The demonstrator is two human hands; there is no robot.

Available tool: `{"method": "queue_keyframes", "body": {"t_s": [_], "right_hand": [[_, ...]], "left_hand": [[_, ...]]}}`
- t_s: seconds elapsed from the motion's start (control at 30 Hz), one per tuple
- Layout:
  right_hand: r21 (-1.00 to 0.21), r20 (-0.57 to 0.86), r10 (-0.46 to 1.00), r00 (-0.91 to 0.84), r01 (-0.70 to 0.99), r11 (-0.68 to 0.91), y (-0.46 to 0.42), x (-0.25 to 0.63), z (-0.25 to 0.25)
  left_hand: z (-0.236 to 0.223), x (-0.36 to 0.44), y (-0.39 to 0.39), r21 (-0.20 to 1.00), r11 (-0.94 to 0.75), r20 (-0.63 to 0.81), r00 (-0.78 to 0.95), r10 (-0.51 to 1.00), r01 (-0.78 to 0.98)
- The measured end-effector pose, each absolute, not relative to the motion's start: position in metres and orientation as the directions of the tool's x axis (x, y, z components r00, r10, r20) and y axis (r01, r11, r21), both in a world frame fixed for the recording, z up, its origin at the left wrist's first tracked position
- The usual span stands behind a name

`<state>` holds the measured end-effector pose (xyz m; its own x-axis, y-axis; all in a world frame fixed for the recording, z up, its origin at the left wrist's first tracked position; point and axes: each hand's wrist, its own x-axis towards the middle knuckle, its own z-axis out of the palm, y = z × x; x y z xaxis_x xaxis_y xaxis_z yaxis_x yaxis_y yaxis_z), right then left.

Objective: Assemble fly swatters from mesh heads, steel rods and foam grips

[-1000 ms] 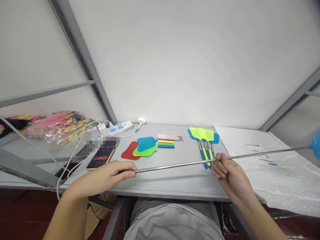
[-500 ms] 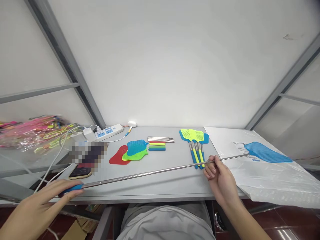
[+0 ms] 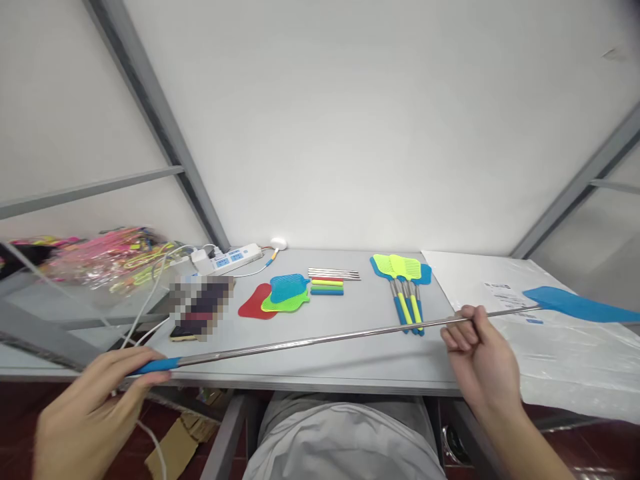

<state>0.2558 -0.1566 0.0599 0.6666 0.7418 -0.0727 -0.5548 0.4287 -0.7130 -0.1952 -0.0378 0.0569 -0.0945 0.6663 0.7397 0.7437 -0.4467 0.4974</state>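
Note:
A long fly swatter with a metal rod spans the space over the desk, its blue head far to the right. My left hand is closed round its blue handle at the left. Near the head end, my right hand pinches the rod between thumb and fingers. Behind the rod lie several finished-looking swatters with yellow and blue heads. Loose heads, one red, one green and one blue, overlap left of centre. Beside them lie coloured grips and thin metal rods.
A blurred phone, a power strip and white cables occupy the desk's left side. Clear bags of colourful items sit further left. White plastic packaging hangs over the right front edge. A grey frame borders the wall.
The view has shifted, so the desk items appear further right. Both hands still hold the swatter; its blue head has turned more edge-on, and the right hand appears further right.

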Motion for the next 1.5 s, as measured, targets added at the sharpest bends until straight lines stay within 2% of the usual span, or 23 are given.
{"method": "queue_keyframes", "body": {"t_s": [0.1, 0.17, 0.23, 0.27, 0.3, 0.4, 0.5, 0.53, 0.77, 0.97, 1.13, 1.27, 1.37, 1.5], "right_hand": [[-0.694, -0.069, 0.738, 0.671, -0.564, 0.447, -0.157, 0.263, 0.057], [-0.692, -0.071, 0.748, 0.660, -0.573, 0.439, -0.156, 0.266, 0.054], [-0.694, -0.068, 0.747, 0.662, -0.569, 0.441, -0.155, 0.266, 0.051], [-0.695, -0.061, 0.741, 0.669, -0.561, 0.449, -0.155, 0.264, 0.050], [-0.698, -0.053, 0.737, 0.674, -0.552, 0.455, -0.155, 0.260, 0.049], [-0.732, -0.050, 0.777, 0.628, -0.552, 0.399, -0.158, 0.234, 0.047], [-0.777, -0.081, 0.843, 0.531, -0.563, 0.280, -0.163, 0.199, 0.045], [-0.787, -0.079, 0.849, 0.522, -0.555, 0.268, -0.165, 0.189, 0.045], [-0.771, -0.046, 0.876, 0.480, -0.575, 0.274, -0.164, 0.173, 0.046], [-0.776, -0.156, 0.902, 0.403, -0.615, 0.141, -0.164, 0.203, 0.051], [-0.693, -0.169, 0.813, 0.557, -0.654, 0.303, -0.161, 0.244, 0.057], [-0.692, -0.216, 0.792, 0.571, -0.662, 0.288, -0.158, 0.258, 0.053], [-0.729, -0.155, 0.795, 0.586, -0.611, 0.308, -0.155, 0.257, 0.048], [-0.775, 0.002, 0.728, 0.686, -0.458, 0.435, -0.148, 0.240, 0.047]], "left_hand": [[0.053, -0.191, -0.048, 0.493, -0.518, 0.753, -0.044, 0.657, 0.699], [0.051, -0.183, -0.054, 0.577, -0.446, 0.747, -0.222, 0.627, 0.684], [0.051, -0.172, -0.058, 0.719, -0.255, 0.634, -0.461, 0.620, 0.646], [0.051, -0.164, -0.059, 0.767, -0.218, 0.598, -0.548, 0.585, 0.604], [0.052, -0.156, -0.061, 0.784, -0.204, 0.573, -0.556, 0.602, 0.587], [0.051, -0.124, -0.068, 0.762, -0.236, 0.556, -0.421, 0.717, 0.604], [0.048, -0.091, -0.079, 0.718, -0.347, 0.487, -0.080, 0.870, 0.604], [0.047, -0.082, -0.084, 0.722, -0.363, 0.471, -0.035, 0.882, 0.589], [0.054, -0.062, -0.098, 0.650, -0.479, 0.552, 0.067, 0.831, 0.590], [0.052, -0.078, -0.092, 0.517, -0.601, 0.520, 0.333, 0.786, 0.610], [0.050, -0.107, -0.084, 0.499, -0.554, 0.529, 0.272, 0.804, 0.667], [0.049, -0.128, -0.081, 0.447, -0.601, 0.573, 0.304, 0.761, 0.663], [0.047, -0.133, -0.080, 0.405, -0.599, 0.621, 0.273, 0.735, 0.690], [0.045, -0.112, -0.080, 0.403, -0.641, 0.635, 0.305, 0.710, 0.653]]}}
